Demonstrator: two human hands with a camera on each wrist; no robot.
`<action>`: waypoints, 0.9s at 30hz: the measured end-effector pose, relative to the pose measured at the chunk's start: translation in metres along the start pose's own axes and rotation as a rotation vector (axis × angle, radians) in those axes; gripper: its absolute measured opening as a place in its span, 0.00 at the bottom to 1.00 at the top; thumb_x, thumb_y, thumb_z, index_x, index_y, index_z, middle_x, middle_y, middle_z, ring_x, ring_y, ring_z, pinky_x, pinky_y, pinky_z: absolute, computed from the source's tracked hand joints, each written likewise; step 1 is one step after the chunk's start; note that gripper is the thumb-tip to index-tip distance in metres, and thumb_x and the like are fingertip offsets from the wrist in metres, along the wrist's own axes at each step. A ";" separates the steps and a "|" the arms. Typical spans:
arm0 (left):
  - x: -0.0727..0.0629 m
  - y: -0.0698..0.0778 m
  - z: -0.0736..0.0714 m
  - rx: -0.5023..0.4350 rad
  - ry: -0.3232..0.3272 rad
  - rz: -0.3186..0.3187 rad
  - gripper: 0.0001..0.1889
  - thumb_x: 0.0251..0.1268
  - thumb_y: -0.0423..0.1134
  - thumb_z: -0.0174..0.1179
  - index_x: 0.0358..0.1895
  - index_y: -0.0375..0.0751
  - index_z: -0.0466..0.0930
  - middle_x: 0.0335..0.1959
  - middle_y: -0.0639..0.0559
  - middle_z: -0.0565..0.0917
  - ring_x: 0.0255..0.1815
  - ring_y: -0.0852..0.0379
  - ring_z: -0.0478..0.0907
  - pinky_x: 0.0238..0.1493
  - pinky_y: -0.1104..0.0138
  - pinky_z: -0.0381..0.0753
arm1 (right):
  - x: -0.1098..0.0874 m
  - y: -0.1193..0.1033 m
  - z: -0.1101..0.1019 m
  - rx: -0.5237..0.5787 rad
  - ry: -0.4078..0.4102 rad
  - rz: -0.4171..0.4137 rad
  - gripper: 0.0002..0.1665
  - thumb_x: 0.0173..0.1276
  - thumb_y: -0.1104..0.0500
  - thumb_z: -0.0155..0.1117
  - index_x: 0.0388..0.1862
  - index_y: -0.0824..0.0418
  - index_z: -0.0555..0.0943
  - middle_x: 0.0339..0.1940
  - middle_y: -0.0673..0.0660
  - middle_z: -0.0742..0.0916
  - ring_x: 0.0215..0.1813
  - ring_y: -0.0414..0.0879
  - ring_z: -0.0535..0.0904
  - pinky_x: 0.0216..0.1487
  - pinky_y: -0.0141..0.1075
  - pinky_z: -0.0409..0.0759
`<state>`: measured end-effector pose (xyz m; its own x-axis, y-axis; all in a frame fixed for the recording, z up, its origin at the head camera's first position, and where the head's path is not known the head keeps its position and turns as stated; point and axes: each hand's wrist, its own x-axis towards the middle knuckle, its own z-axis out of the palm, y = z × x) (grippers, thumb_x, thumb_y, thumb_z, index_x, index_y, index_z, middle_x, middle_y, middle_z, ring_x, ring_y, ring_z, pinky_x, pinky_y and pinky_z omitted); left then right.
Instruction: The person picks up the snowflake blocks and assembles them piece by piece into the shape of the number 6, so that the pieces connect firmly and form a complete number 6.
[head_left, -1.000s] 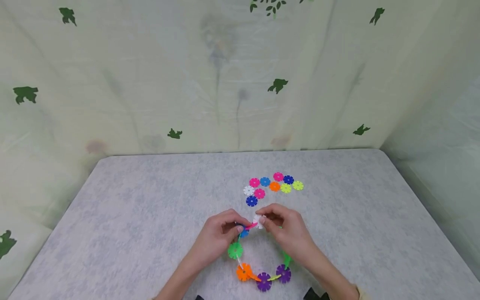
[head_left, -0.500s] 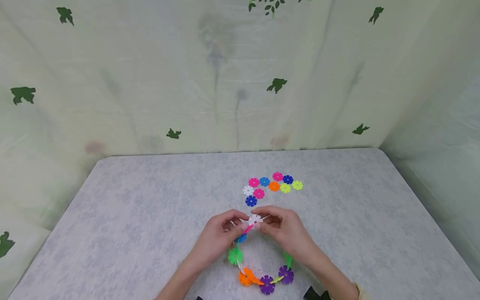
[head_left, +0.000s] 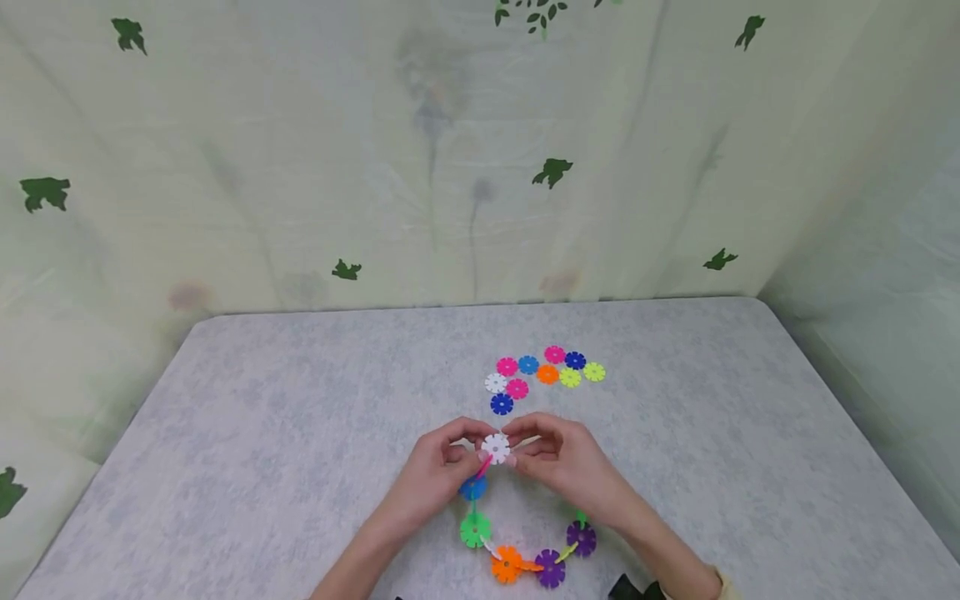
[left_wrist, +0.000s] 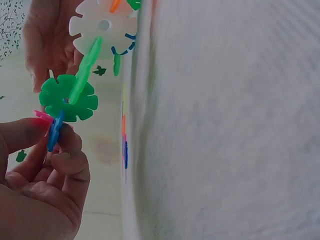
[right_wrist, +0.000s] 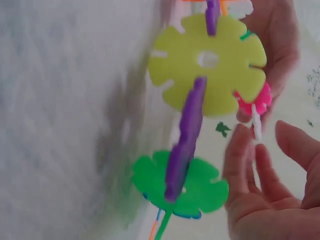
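The white disc [head_left: 499,443] is standing between left hand [head_left: 444,457] and right hand [head_left: 573,460], with the pink disc [head_left: 486,465] running down from its near left edge. The left hand is pinching the pink disc between thumb and finger, just left of the white disc; this grip is probably steadying the join so that the slots are not slipping apart. The right hand is coming in from the right of the white disc, its thumb and fingers standing apart around the rim rather than clamping; whether a fingertip is touching, I cannot tell. Such a loose pose is likely leaving the white disc some freedom to turn.

Nearer the person than the white disc, the chain [head_left: 531,567] is curving round through the blue disc [head_left: 472,487], green disc [head_left: 476,524], orange disc [head_left: 507,565] and purple discs [head_left: 551,575]. Flat-facing pieces are alternating with edge-on ones, seemingly because neighbours are slotting crosswise, which is letting the row bend. Its far end is disappearing behind the right hand.

Beyond the white disc, loose discs [head_left: 547,374] are lying flat on the table [head_left: 240,433], presumably within reach yet out of the hands' way
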<state>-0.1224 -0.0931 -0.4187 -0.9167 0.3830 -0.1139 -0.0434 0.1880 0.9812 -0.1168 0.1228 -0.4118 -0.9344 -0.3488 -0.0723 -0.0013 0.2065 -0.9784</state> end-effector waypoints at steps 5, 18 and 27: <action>0.001 0.000 -0.001 0.074 0.061 0.010 0.09 0.69 0.35 0.61 0.49 0.44 0.83 0.39 0.48 0.80 0.24 0.56 0.76 0.26 0.72 0.73 | 0.002 0.003 -0.016 -0.095 0.043 0.011 0.15 0.70 0.61 0.65 0.53 0.61 0.81 0.50 0.58 0.85 0.47 0.52 0.83 0.46 0.38 0.83; 0.001 -0.001 -0.007 0.073 0.049 -0.015 0.14 0.69 0.30 0.58 0.55 0.42 0.83 0.40 0.47 0.78 0.16 0.60 0.59 0.21 0.74 0.62 | 0.013 0.012 -0.079 -0.151 0.140 0.026 0.17 0.72 0.58 0.62 0.54 0.67 0.80 0.50 0.63 0.85 0.48 0.57 0.81 0.48 0.46 0.82; 0.001 0.001 -0.007 0.100 0.034 -0.017 0.15 0.69 0.29 0.56 0.56 0.43 0.82 0.41 0.48 0.78 0.17 0.59 0.61 0.20 0.74 0.62 | 0.037 0.026 -0.122 -0.413 0.173 0.042 0.15 0.73 0.62 0.58 0.56 0.66 0.80 0.50 0.62 0.85 0.48 0.55 0.80 0.44 0.42 0.82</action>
<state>-0.1258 -0.0988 -0.4166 -0.9291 0.3485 -0.1234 -0.0208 0.2841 0.9586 -0.1943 0.2266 -0.4166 -0.9824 -0.1818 -0.0423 -0.0717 0.5769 -0.8136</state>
